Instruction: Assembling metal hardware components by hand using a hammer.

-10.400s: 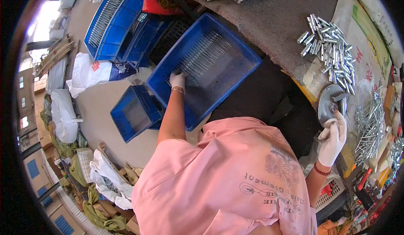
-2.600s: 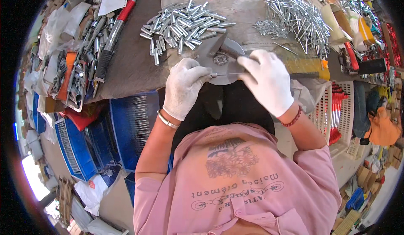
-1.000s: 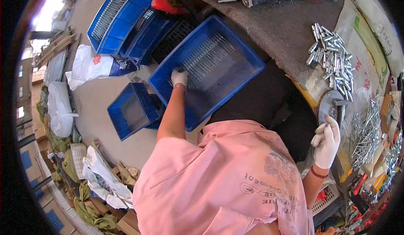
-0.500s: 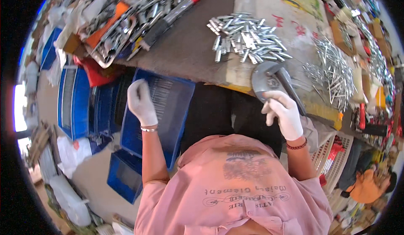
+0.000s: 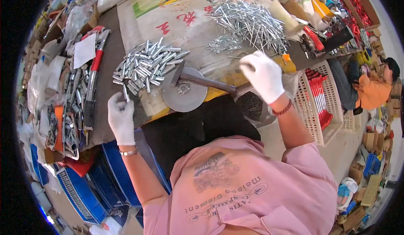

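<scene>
My left hand (image 5: pixel 120 119), in a white glove, pinches a short silver metal sleeve (image 5: pixel 126 92) at the near edge of a heap of similar sleeves (image 5: pixel 147 64). My right hand (image 5: pixel 263 76), also gloved, is closed with its fingertips bent down beside a pile of thin metal pins (image 5: pixel 252 25). Whatever those fingers hold is hidden. Between my hands, a round grey metal plate (image 5: pixel 185 102) lies at the bench edge with a few small bits on it. A hammer (image 5: pixel 206 82) rests across the plate, its handle pointing toward my right hand.
Tools and a red-handled bar (image 5: pixel 96 62) crowd the bench's left side. Blue bins (image 5: pixel 78 193) stand below left. A white crate (image 5: pixel 313 109) with red-ended rods is at right, beside a bag of dark pieces (image 5: pixel 251 104). Farther right, a person in orange (image 5: pixel 374 90) sits.
The view has turned rightward. My left hand has gone from above the blue bin to the sleeve heap and taken a sleeve. My right hand has moved from near the hammer toward the pins.
</scene>
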